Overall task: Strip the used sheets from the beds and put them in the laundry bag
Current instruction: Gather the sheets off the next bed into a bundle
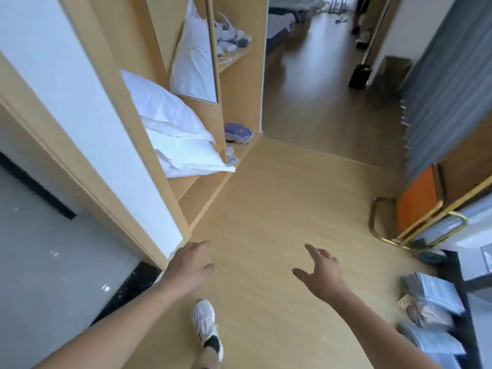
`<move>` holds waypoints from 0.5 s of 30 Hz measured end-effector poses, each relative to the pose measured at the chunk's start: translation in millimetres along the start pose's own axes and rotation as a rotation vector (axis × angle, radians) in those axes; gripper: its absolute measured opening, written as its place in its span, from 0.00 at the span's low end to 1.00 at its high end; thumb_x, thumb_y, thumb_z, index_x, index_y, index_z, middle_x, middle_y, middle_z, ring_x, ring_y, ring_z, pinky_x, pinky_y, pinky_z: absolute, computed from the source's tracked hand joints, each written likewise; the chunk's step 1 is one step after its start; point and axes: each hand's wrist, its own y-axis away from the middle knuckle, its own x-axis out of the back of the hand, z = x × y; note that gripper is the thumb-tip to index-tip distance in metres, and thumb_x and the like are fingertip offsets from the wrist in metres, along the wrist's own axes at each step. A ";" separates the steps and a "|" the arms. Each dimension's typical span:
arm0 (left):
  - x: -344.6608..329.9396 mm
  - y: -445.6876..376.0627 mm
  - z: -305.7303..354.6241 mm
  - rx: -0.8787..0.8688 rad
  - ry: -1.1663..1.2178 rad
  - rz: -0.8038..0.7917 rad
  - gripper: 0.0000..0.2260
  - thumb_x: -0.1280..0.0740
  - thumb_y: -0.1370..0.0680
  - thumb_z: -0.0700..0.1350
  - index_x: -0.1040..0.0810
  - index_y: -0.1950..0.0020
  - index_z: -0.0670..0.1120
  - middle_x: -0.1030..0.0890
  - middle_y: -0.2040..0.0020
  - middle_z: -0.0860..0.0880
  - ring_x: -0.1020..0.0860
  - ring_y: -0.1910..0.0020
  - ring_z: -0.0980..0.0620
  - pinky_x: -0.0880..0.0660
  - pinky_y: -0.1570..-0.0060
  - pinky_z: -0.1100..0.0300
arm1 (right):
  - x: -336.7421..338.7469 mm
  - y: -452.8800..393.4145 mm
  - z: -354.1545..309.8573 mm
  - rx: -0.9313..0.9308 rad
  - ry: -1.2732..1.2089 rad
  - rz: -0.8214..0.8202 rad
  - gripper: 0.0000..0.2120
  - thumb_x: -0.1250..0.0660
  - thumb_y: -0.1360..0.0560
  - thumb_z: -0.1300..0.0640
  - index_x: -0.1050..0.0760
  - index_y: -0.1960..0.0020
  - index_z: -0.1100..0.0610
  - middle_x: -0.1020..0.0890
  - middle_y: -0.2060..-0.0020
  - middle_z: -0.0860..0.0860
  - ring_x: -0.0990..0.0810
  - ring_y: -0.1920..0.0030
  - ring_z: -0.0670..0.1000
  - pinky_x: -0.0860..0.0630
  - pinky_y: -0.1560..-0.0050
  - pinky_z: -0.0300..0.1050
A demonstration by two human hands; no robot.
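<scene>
Head view: left hand (190, 265), right hand (323, 272), both empty, fingers loose.

Both my hands are held out over the wooden floor (266, 209), empty. My left hand (190, 266) has relaxed fingers near the corner of the white wall panel (87, 102). My right hand (322, 272) has fingers spread. My white shoe (204, 319) is on the floor below them. Two white pillows (175, 131) lie stacked on an open wooden shelf (186, 182) to the left. A bed (282, 22) shows through the far doorway. A gold-framed cart (426, 214) stands at right.
</scene>
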 end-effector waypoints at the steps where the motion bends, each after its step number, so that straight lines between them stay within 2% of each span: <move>1: -1.1 -29.5 10.2 -0.035 -0.013 -0.032 0.28 0.32 0.20 0.54 0.35 0.21 0.52 0.31 0.24 0.48 0.32 0.26 0.47 0.31 0.30 0.54 | 3.6 -13.3 7.8 -0.048 -0.018 0.012 0.38 0.31 0.22 0.40 0.42 0.18 0.47 0.33 0.22 0.50 0.34 0.25 0.57 0.31 0.28 0.51; 8: 28.0 -228.7 80.7 -0.238 -0.097 -0.162 0.29 0.33 0.20 0.55 0.35 0.20 0.52 0.31 0.24 0.49 0.31 0.26 0.45 0.31 0.31 0.54 | 54.4 -123.7 4.9 -0.293 -0.086 0.102 0.38 0.31 0.22 0.40 0.41 0.18 0.48 0.31 0.24 0.51 0.31 0.27 0.57 0.31 0.31 0.48; 15: 66.5 -375.5 154.9 -0.349 -0.171 -0.237 0.28 0.32 0.21 0.56 0.32 0.22 0.52 0.29 0.25 0.47 0.30 0.27 0.45 0.32 0.31 0.57 | 118.0 -210.2 -14.2 -0.436 -0.180 0.200 0.37 0.29 0.22 0.42 0.40 0.18 0.49 0.29 0.24 0.51 0.31 0.27 0.57 0.31 0.30 0.48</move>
